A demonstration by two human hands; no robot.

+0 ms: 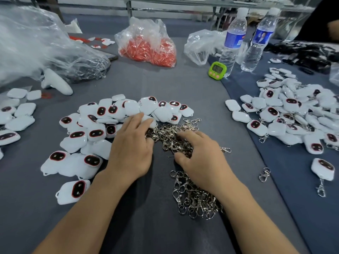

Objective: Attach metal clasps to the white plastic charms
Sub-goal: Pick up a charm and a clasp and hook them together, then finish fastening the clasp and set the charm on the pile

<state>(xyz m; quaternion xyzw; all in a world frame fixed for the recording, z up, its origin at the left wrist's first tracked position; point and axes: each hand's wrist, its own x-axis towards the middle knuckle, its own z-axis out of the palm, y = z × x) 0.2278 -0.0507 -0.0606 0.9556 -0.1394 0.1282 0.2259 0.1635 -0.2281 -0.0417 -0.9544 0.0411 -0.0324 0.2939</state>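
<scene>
Metal clasps (170,138) heaped on the counter (183,92) beside white charms (95,132).
Left hand (131,149) lies spread, fingertips on one charm (149,120); right hand (201,158) curls into the clasps, grip not discernible.

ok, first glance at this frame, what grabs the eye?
Both hands meet mid-table: the left hand rests on the pile of white plastic charms, and the right hand digs into the heap of metal clasps. To the right lies a second pile of charms with clasps already on. Behind sit a clear bag of red pieces and a green timer.
</scene>
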